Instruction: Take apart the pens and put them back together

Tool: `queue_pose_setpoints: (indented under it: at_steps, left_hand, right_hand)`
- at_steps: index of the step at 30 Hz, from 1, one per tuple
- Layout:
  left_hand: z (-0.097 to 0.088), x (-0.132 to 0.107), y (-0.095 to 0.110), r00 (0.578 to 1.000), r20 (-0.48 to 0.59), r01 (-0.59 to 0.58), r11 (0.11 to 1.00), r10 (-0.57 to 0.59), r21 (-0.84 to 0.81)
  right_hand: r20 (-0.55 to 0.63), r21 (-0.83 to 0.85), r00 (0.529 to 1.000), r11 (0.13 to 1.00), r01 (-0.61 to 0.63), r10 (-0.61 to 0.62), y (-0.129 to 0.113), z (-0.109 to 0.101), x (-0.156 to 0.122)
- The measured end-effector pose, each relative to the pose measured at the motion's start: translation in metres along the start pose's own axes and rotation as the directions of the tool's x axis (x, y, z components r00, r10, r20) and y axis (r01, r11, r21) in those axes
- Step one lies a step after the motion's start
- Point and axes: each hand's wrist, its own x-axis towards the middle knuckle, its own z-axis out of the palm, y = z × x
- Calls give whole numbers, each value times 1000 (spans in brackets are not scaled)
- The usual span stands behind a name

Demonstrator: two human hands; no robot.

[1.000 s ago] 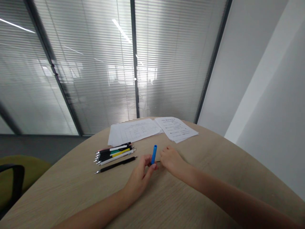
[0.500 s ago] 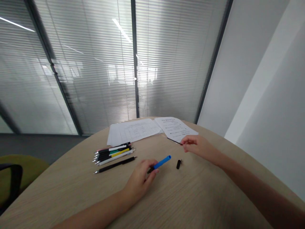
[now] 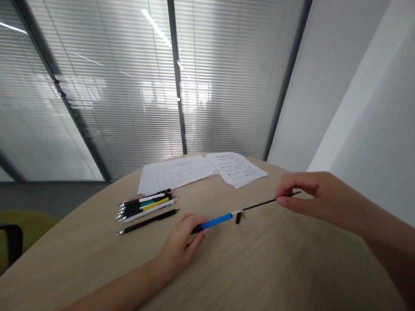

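My left hand (image 3: 181,247) rests on the round wooden table (image 3: 259,268) with its fingers closed round a blue pen barrel (image 3: 215,221) that points right. My right hand (image 3: 311,196) is raised above the table and pinches a thin black refill (image 3: 264,203) near its back end. The refill's white front end sits at the mouth of the blue barrel. A small black pen part (image 3: 238,217) lies on the table just beside that spot.
A bundle of several pens (image 3: 145,205) and one black pen (image 3: 147,221) lie to the left. Two stacks of printed paper (image 3: 177,172) (image 3: 238,168) lie at the far edge. Glass walls with blinds stand behind. A chair (image 3: 13,237) stands at left.
My right hand has lifted and swung right with the refill, turning it toward the barrel. My left hand has laid the blue barrel flatter. The view has shifted slightly.
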Motion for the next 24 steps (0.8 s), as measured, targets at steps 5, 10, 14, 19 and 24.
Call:
queue_pose_setpoints:
  at_steps: [5, 10, 14, 19, 24]
  left_hand:
    - [0, -2, 0, 1000, 8, -16, 1000, 16, -9]
    - [0, -3, 0, 1000, 25, 18, 1000, -18, -17]
    - [1, -4, 0, 998, 42, -34, 999, 35, -32]
    - [1, -5, 0, 998, 33, -51, 997, 53, -51]
    - [1, -3, 1, 996, 28, -80, 996, 81, -40]
  right_hand:
    - [-7, -110, 998, 992, 61, -62, -5, 5, -4]
    - [-30, -121, 997, 991, 64, -69, -7, 4, -4]
    - [-53, -99, 994, 991, 90, -95, -10, 2, -6]
    - [-77, -98, 987, 986, 133, -141, -16, 0, -7]
    - [-53, -122, 987, 982, 143, -151, -18, 0, -9]
